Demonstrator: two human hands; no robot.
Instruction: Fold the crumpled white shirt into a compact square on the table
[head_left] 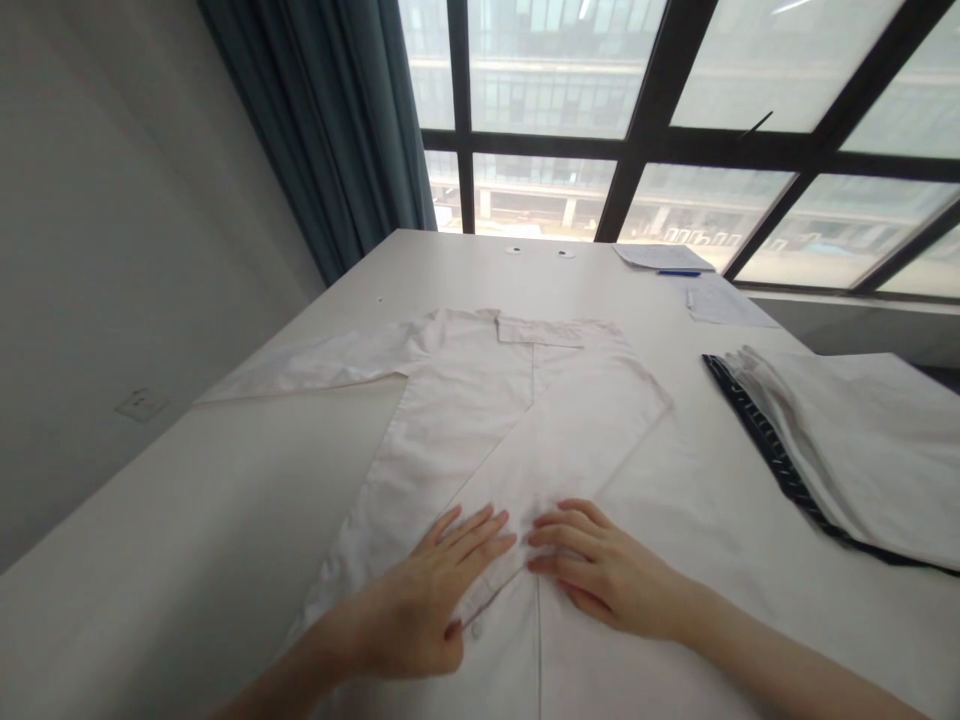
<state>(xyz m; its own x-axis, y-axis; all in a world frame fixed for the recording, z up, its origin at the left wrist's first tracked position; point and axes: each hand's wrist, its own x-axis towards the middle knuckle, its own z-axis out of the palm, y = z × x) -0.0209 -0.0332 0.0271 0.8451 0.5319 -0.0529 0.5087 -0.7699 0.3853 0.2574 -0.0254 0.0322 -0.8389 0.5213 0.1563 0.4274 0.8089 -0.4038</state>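
Note:
A white button-up shirt lies spread over the white table, its collar at the far end. One sleeve stretches out to the left. The other sleeve is folded diagonally across the front, down toward my hands. My left hand rests on the lower end of that sleeve, fingers outstretched and flat. Close beside it, my right hand lies on the cloth with its fingers extended and slightly bent. Neither hand grips anything. The bottom of the shirt runs out of view.
At the right lies a stack of folded white cloth on a dark striped cloth. Papers and a blue pen lie at the far right of the table. A curtain and windows stand behind.

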